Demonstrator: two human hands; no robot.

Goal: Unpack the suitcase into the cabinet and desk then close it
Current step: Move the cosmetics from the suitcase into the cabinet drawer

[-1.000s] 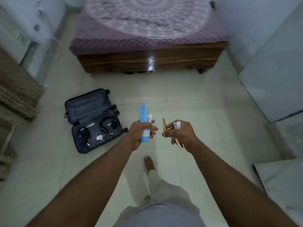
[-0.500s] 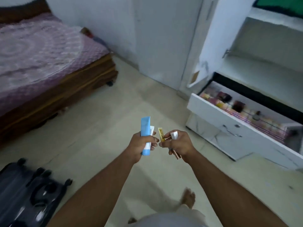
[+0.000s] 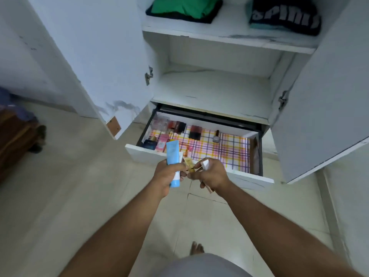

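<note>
My left hand (image 3: 166, 177) grips an upright blue tube (image 3: 173, 154) together with a white tube behind it. My right hand (image 3: 212, 173) holds a small white item (image 3: 205, 163), a yellow sachet (image 3: 188, 162) and a thin copper-coloured stick (image 3: 207, 187). Both hands hover just in front of the open white drawer (image 3: 145, 153) of the cabinet (image 3: 219, 39). The drawer has a checked liner (image 3: 229, 150) and several cosmetics along its left and back. The suitcase is out of view.
Both cabinet doors (image 3: 103, 56) stand open to the left and right. A bare shelf (image 3: 211, 90) sits above the drawer. Folded green clothes (image 3: 185, 8) and a dark printed garment (image 3: 283, 16) lie on the upper shelf. A wooden bed corner (image 3: 18, 136) is at left.
My view has swung right from the bed and suitcase to the cabinet, and I have stepped up to the open drawer. Both hands keep the same items.
</note>
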